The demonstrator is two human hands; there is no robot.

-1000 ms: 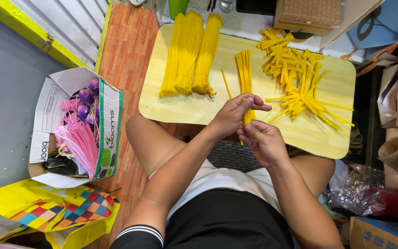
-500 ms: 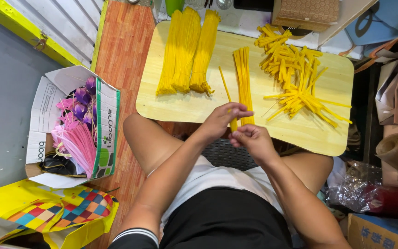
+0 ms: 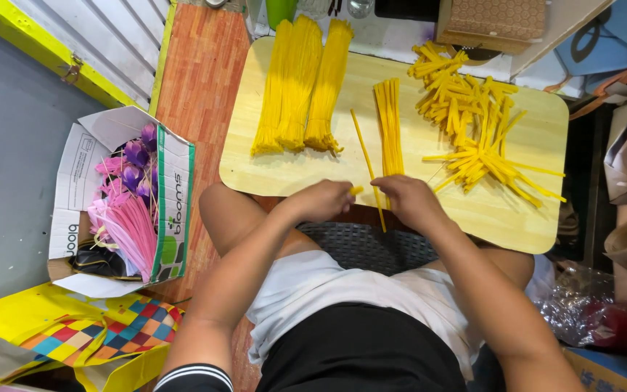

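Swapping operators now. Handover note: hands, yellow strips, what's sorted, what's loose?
Left hand: pinching a short yellow end piece at the pale wooden board edge.
Right hand: gripping one long thin yellow strip.
Done: three yellow fringed bundles and a neat stack of straight yellow strips laid out.
Left: loose heap of yellow strips at the right, unsorted.

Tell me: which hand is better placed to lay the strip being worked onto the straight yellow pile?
Right, probably. The right hand sits at the near end of the straight yellow pile and touches the long strip; the left hand lies farther left.
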